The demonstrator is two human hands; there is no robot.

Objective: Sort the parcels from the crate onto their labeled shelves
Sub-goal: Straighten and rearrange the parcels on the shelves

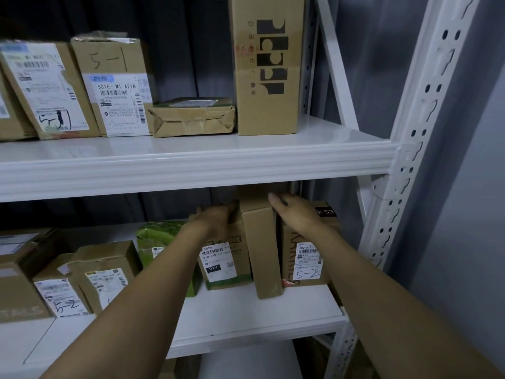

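A tall narrow plain cardboard parcel (263,242) stands upright on the lower white shelf (246,313), wedged between a green-trimmed box labelled 010 (226,261) and a brown box marked 5-2 (306,258). My left hand (216,214) rests against the narrow parcel's upper left side, above the 010 box. My right hand (295,209) presses flat on its upper right side, over the 5-2 box. The parcel's top is hidden behind the upper shelf's front edge.
The upper shelf (191,160) holds boxes marked 5-1 (114,86), a flat crumpled parcel (191,117) and a tall printed carton (267,67). Further 5-2 boxes (82,280) and a green bag (161,239) sit at lower left. A perforated white upright (410,160) stands on the right.
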